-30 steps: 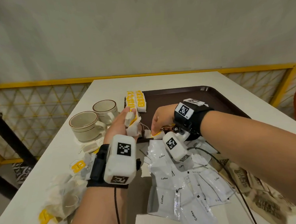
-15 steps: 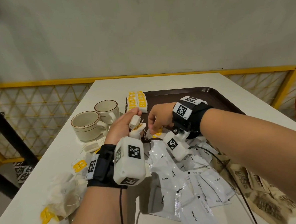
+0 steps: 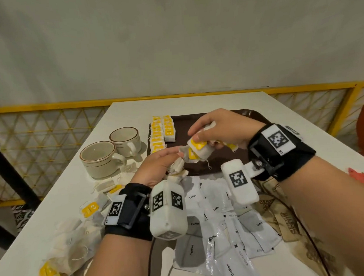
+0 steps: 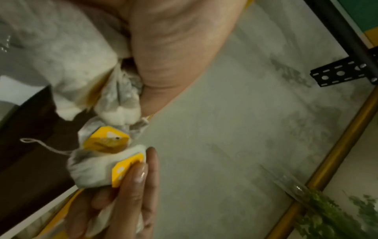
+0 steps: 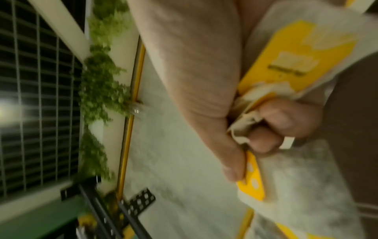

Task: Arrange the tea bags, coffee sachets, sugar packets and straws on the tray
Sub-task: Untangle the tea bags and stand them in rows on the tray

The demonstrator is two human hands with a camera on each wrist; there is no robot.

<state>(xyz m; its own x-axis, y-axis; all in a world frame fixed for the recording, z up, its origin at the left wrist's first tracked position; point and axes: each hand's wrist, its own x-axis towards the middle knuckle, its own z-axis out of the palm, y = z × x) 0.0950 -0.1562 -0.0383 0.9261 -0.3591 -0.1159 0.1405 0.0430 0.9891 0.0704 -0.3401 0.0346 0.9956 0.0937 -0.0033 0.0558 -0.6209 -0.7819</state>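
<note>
Right hand: the right hand [image 3: 221, 129] is curled closed around a bunch of tea bags [image 3: 199, 150], thumb pressing a yellow tag, held in the air over the near left part of the tray [image 3: 231, 160].
Left hand: the left hand [image 3: 157, 167] pinches more tea bags [image 3: 177, 168] between fingers and palm, just beside the right hand's bunch and touching it.
Link between hands: strings [image 4: 44, 146] trail loose from the two bunches; whether they are knotted together cannot be told.
Direction: the bags in the right hand hang tilted, long axis running from the fist down toward the near left, tags facing up.
Placed bags: two rows of tea bags [image 3: 162, 133] lie at the tray's far left edge, long axis of the rows running near to far.
Risk: pulling the hands apart could snag the strings and rip a bag or drag a tag off.
Risk: a loose grip on so many bags could drop some onto the coffee sachets [image 3: 216, 231] on the bench [image 3: 77, 187].
Nearby: two cups [image 3: 111, 152] stand left of the tray; loose tea bags [image 3: 70, 247] lie on the near left.
</note>
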